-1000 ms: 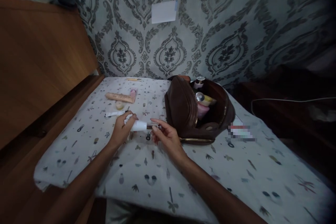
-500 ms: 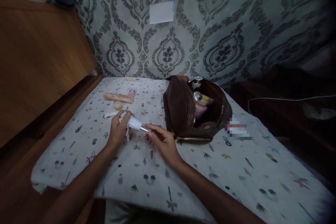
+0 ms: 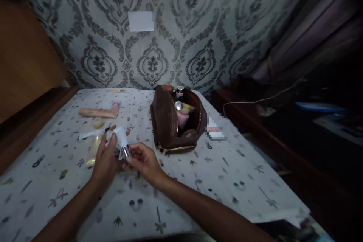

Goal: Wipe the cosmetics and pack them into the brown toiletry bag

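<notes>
My left hand [image 3: 107, 159] is closed around a white squeeze tube [image 3: 121, 136] with a shiny silver cap [image 3: 126, 151]. The tube is tilted, its cap end lower and toward me. At the silver cap, the fingers of my right hand [image 3: 149, 163] are pinched. A small whitish bit shows beside the cap, too blurred to name. Partly behind my left hand lies a yellowish tube [image 3: 92, 155], with a slim white tube [image 3: 89, 134] above it. To the right stands an open brown leather bag [image 3: 164, 121] holding a dark bottle, a yellow item and a pink one.
A long beige tube [image 3: 96, 113], a pink tube [image 3: 115, 106] and a small round yellowish item [image 3: 98, 123] lie at the left on the patterned cloth [image 3: 181, 193]. A pale packet [image 3: 215, 130] lies right of the bag. Wooden furniture [image 3: 28, 53] borders the left.
The view has swung right, so the scene sits further left. In my hands the white tube has turned from pointing sideways to cap-down. The yellowish tube beside my left hand has come into sight.
</notes>
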Demonstrator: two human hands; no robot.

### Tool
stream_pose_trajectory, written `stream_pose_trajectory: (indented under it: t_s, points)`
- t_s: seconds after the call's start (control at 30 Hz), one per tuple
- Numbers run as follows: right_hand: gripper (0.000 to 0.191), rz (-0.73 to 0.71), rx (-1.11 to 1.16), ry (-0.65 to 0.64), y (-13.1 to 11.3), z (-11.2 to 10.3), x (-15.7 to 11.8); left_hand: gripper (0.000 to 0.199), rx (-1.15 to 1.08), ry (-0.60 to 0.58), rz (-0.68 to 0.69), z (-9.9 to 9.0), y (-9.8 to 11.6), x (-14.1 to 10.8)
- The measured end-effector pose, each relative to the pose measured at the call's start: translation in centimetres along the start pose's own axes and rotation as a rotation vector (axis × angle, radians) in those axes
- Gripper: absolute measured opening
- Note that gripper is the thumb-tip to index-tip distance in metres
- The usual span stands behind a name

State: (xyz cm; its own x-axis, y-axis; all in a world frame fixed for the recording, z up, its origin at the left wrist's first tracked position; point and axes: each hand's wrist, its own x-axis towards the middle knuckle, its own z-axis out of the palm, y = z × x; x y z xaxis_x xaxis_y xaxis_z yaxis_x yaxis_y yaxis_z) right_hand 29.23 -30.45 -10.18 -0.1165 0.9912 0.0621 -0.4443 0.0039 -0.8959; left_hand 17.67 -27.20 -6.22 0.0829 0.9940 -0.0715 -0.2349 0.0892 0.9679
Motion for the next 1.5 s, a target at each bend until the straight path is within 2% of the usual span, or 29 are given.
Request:
stream_pose_trajectory:
  t_s: [0.13,0.27,0.37,0.53,0.73,0.9,1.0,1.1,1.17,1.27,1.37,1.5]
  points:
    - [0.043,-0.033,0.032,-0.001,0.0,-0.3,-0.1,0.057,-0.142,-0.024,-0.125,0.6,-0.5,-0.3]
    - [0.048,0.000,0.073,0.004,0.2,-0.3,0.1,0.050,-0.136,-0.023,-0.129,0.6,-0.6,-0.3]
    - [0.055,0.039,0.095,0.058,0.7,-0.2,0.3,0.052,-0.112,-0.003,-0.115,0.4,-0.7,-0.4]
    - [0.050,0.013,0.092,0.166,0.5,-0.1,0.2,0.053,-0.094,0.027,-0.092,0.3,-0.7,-0.4]
    - [0.042,0.050,0.160,0.061,-0.5,-0.5,0.2,0.055,-0.229,-0.122,-0.149,0.5,0.0,-0.5]
    - [0.042,0.109,0.284,0.012,-0.3,-0.8,0.4,0.051,-0.206,-0.126,-0.135,0.2,-0.6,-0.2]
    - [0.041,0.123,0.212,0.012,-0.2,-0.9,0.5,0.045,-0.191,-0.145,-0.090,0.0,-0.9,0.0]
    - [0.043,0.088,0.013,0.061,-0.4,-1.0,0.5,0.040,-0.167,-0.172,-0.047,-0.4,-1.0,0.4]
    - [0.043,0.024,-0.130,0.140,-0.8,-1.2,0.5,0.038,-0.091,-0.175,-0.006,-0.9,-0.9,0.6]
    - [0.042,-0.071,-0.249,0.231,-1.6,-1.5,0.6,0.033,0.168,-0.186,0.118,-1.7,-0.7,0.8]
    - [0.044,-0.110,-0.249,0.242,-2.2,-1.7,0.8,0.029,0.432,-0.266,0.236,-2.1,-0.5,0.6]
    - [0.049,-0.121,-0.191,0.237,-2.4,-1.7,1.1,0.030,0.676,-0.328,0.264,-2.1,-0.6,0.1]
